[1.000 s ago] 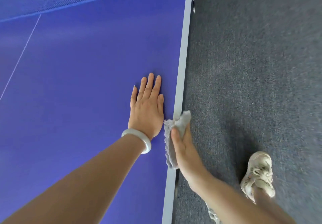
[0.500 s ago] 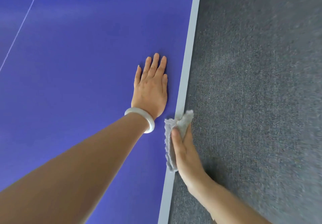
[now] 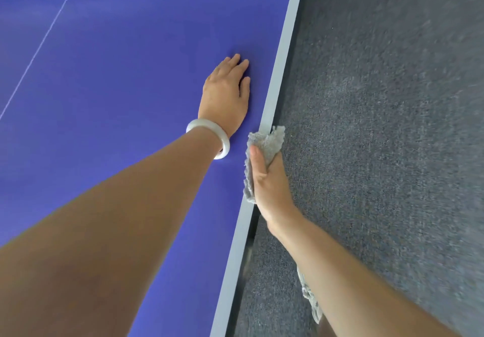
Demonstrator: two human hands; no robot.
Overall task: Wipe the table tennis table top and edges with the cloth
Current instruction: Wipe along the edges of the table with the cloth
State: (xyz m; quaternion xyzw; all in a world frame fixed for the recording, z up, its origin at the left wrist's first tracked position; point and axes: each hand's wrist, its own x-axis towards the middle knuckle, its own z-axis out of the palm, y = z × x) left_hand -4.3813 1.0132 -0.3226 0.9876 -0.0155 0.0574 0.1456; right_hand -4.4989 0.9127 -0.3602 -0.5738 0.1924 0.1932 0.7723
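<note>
The blue table tennis table top (image 3: 117, 74) is filling the whole left side of the view, with a thin white line (image 3: 44, 38) running diagonally across it. Dark grey carpet (image 3: 392, 127) is taking up the right side. The table's pale grey edge (image 3: 282, 56) is cutting between the two from top right down to the bottom middle.

The left hand (image 3: 225, 95) is lying palm down on the blue surface just inside that edge, with its fingers straight and close together, holding nothing.

The right hand (image 3: 267, 184) is sitting right on the edge, a bit nearer the camera than the left one. It's gripping the grey cloth (image 3: 264, 140): the thumb is pressing on top of it, and the other fingers are going down over the side of the table where I can't see them.

So the cloth is draping over the edge under that hand. Its bunched end is poking out just ahead of the thumb, and a frayed side is trailing along the blue surface beside the palm.

A white bangle (image 3: 212, 137) is sitting on the left wrist, and a bit of light shoe (image 3: 311, 300) is peeking out under the right forearm.
</note>
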